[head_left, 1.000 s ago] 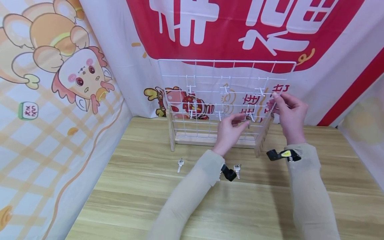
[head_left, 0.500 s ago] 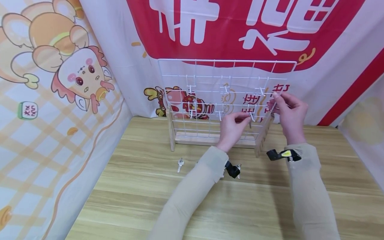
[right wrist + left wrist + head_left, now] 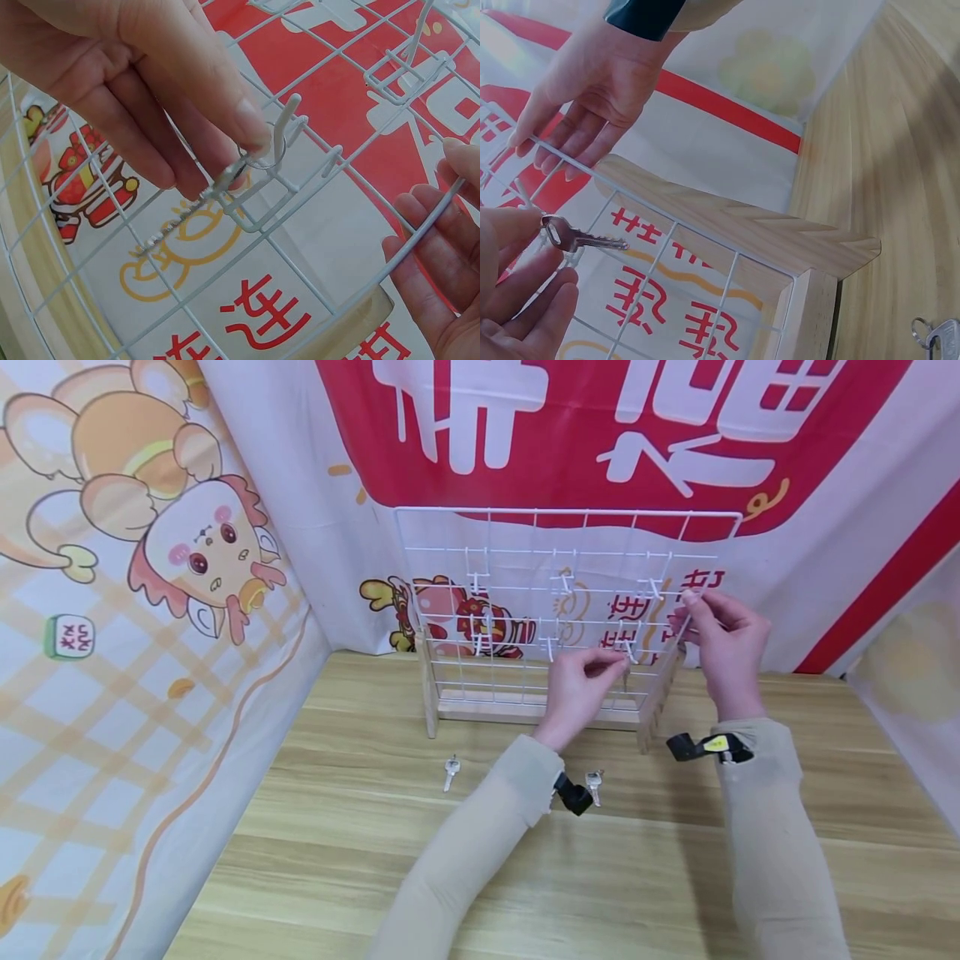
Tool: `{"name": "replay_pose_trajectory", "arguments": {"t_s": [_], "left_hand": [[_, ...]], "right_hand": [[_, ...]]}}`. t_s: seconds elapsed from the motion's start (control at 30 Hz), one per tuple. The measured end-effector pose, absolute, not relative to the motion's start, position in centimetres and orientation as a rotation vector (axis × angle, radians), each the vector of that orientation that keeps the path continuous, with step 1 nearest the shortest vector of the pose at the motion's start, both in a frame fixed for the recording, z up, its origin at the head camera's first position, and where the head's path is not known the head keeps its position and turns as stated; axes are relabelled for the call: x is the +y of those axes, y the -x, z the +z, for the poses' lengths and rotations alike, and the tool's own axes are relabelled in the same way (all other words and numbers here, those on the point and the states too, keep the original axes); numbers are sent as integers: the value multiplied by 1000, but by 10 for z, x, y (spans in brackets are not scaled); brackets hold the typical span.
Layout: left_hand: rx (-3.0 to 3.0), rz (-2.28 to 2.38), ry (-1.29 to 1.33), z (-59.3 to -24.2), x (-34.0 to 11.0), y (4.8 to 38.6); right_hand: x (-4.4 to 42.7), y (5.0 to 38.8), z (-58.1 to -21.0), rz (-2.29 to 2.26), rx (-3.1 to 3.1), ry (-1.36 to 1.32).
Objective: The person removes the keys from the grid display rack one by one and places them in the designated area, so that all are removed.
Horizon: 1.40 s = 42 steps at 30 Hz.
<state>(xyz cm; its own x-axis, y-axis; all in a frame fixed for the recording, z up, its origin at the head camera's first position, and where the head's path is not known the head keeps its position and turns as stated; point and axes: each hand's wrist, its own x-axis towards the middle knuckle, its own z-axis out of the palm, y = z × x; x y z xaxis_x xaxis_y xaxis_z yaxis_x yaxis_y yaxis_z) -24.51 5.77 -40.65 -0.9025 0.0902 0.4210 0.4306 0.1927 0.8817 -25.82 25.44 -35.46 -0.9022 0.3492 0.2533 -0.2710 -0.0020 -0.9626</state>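
Observation:
A white wire grid rack [image 3: 517, 664] on wooden feet stands upright on the table. My left hand [image 3: 577, 687] is at its lower right, thumb and index finger pinching a silver key [image 3: 581, 238] by its head. The right wrist view shows the key's thin ring [image 3: 274, 154] around the upturned prong of a white hook [image 3: 262, 199], beside the thumb. My right hand [image 3: 727, 639] grips the rack's right edge wire, thumb in front and fingers behind. Two other keys lie on the table: one to the left [image 3: 452, 772], one near the left wrist [image 3: 593, 787].
Several more white hooks hang on the grid, including an upper left hook [image 3: 476, 578] and an upper right hook [image 3: 655, 589]. A printed cloth [image 3: 360, 468] stands right behind the rack. Wood-patterned tabletop [image 3: 337, 860] extends in front.
My left hand went slightly right toward the hook with the key, then drew back a little down and left, still pinching it. The right hand stays on the rack edge.

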Motion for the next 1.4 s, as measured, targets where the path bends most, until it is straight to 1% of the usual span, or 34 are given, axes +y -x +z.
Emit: {"name": "replay_pose_trajectory", "arguments": {"t_s": [0.7, 1.0, 1.4], "left_hand": [[-2095, -1892, 592, -401, 48, 221], [-2184, -1931, 624, -422, 34, 203], [-2366, -1872, 616, -460, 33, 192]], "right_hand": [[255, 257, -355, 1941, -1879, 90], [255, 258, -355, 1960, -1847, 75], [256, 258, -356, 1954, -1854, 57]]}}
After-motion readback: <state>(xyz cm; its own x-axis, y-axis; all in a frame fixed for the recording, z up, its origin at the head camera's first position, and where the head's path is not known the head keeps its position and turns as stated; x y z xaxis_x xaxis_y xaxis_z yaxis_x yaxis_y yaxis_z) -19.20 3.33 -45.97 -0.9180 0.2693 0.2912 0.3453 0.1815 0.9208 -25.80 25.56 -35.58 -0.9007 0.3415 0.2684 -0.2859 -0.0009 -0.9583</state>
